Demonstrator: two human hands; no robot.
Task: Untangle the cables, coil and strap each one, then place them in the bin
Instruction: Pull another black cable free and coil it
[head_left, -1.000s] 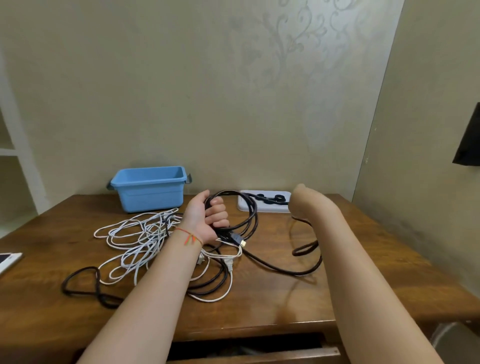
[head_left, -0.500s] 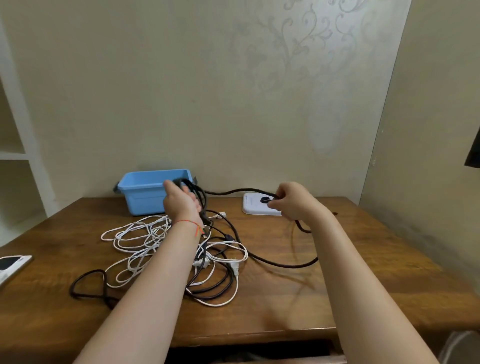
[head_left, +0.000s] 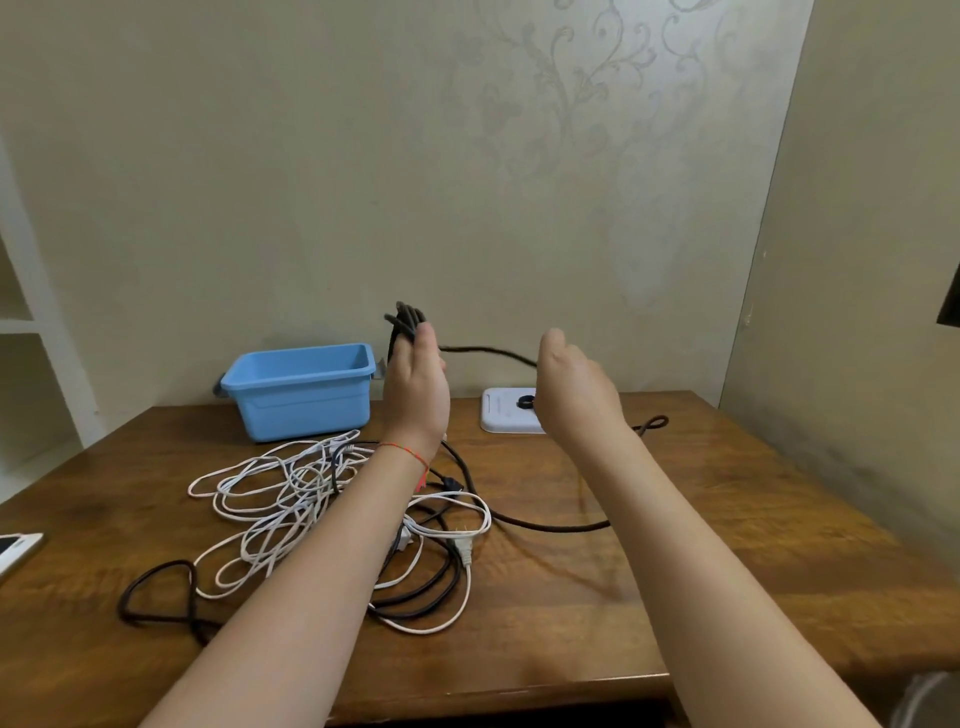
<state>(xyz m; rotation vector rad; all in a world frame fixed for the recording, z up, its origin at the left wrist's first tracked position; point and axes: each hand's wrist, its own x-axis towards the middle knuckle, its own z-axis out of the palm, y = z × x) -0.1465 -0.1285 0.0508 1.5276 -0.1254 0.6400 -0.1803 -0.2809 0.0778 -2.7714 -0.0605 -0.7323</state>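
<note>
Head view, single frame. Table: brown wood, filling the lower half of the frame, set against a pale wall with a faint scroll pattern. Bin: blue plastic, open top, standing at the table's back edge, left of centre; nothing can be seen inside it from this angle. Left hand: raised above the table at centre frame, back of the hand toward the camera, thumb up; loops of the black cable stick out above the fingers, which wrap round the bundle, though the fingers themselves are hidden behind the hand. A red string bracelet sits on that wrist. Right hand: raised at the same height, just right of centre, back toward the camera; the black cable runs in a taut line from the left hand across to it, but whether its fingers close on the cable cannot be told, as they are hidden. The same black cable hangs down from the hands and sweeps in a curve over the table in mid frame, with a small loop lying further right near the back edge. White cables: a loose tangle spread on the table, lower left of centre, crossed by more black cable and with a white plug at its right side. White pad: flat, rounded, at the table's back edge between the two hands, carrying a small black ring. Phone: partly cut off at the left edge.
</note>
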